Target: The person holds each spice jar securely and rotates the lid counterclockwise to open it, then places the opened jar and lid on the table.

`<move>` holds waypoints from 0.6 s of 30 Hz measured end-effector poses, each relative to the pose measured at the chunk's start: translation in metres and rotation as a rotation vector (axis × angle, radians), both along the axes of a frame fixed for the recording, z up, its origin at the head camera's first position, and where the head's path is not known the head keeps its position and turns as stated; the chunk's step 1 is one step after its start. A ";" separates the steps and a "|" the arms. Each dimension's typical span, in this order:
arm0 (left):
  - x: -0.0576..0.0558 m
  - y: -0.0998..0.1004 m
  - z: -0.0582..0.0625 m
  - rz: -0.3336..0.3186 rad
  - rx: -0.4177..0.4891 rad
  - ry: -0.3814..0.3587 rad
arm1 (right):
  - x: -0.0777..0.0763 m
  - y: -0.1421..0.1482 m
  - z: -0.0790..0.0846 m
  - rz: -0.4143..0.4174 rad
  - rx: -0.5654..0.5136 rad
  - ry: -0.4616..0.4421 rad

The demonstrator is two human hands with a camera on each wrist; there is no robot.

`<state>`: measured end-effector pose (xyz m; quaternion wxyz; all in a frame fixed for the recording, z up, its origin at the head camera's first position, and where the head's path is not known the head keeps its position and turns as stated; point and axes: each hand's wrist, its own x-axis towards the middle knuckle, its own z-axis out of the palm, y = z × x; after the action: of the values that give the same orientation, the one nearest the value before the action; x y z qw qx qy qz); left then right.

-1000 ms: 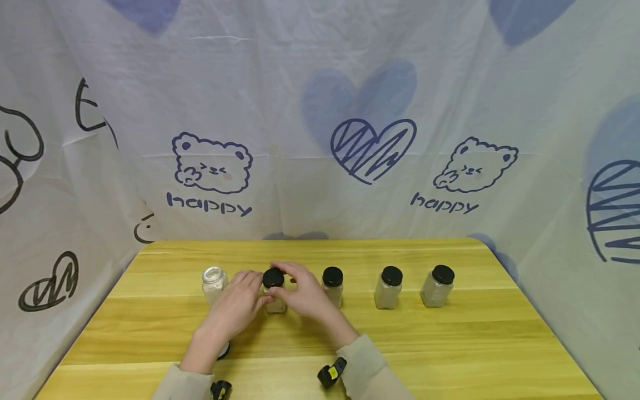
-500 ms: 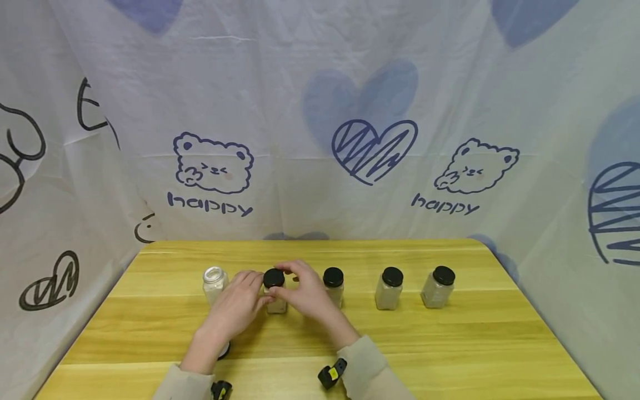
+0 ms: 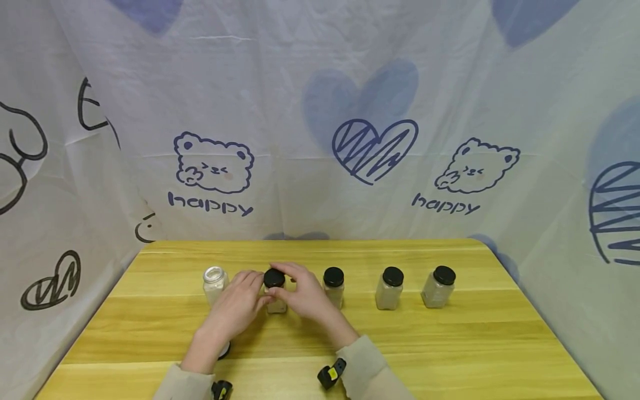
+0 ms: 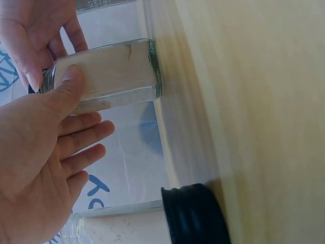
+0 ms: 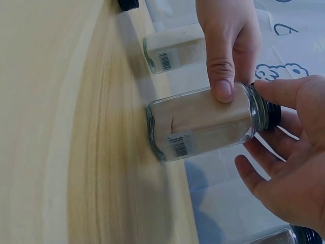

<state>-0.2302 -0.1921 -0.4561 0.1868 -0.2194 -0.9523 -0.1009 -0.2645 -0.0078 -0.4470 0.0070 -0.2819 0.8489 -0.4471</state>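
A square glass jar [image 3: 276,306] with pale powder inside stands on the table between both hands. Its black lid [image 3: 274,277] sits on top. My left hand [image 3: 234,304] grips the jar's side, its thumb [image 4: 71,84] lying along the glass. With thumb and fingers my right hand [image 3: 307,293] pinches the lid's rim. A barcode sticker [image 5: 179,145] shows low on the glass. Left of this jar stands a lidless jar [image 3: 214,283], partly hidden by my left hand. One loose black lid [image 4: 195,216] stands out close to the left wrist camera.
To the right, in a row, stand a capped jar [image 3: 333,286] partly behind my right hand, another capped jar [image 3: 388,289] and a third capped jar [image 3: 438,286]. The wooden table [image 3: 450,350] ends at the back against a printed cloth [image 3: 295,211].
My right fingers have drawn back a little from the lid's far side, then come round it again. The left hand and the jars keep their places.
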 end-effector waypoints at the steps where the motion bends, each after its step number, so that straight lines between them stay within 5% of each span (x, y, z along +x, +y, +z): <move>1: 0.000 0.000 0.000 -0.001 -0.003 0.002 | 0.000 0.000 0.000 0.002 -0.001 0.001; 18: 0.000 -0.001 0.001 -0.017 0.010 0.008 | 0.004 0.002 0.011 -0.020 -0.123 0.055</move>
<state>-0.2305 -0.1929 -0.4551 0.1909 -0.2268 -0.9491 -0.1061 -0.2601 -0.0055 -0.4364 -0.0381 -0.2857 0.8224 -0.4905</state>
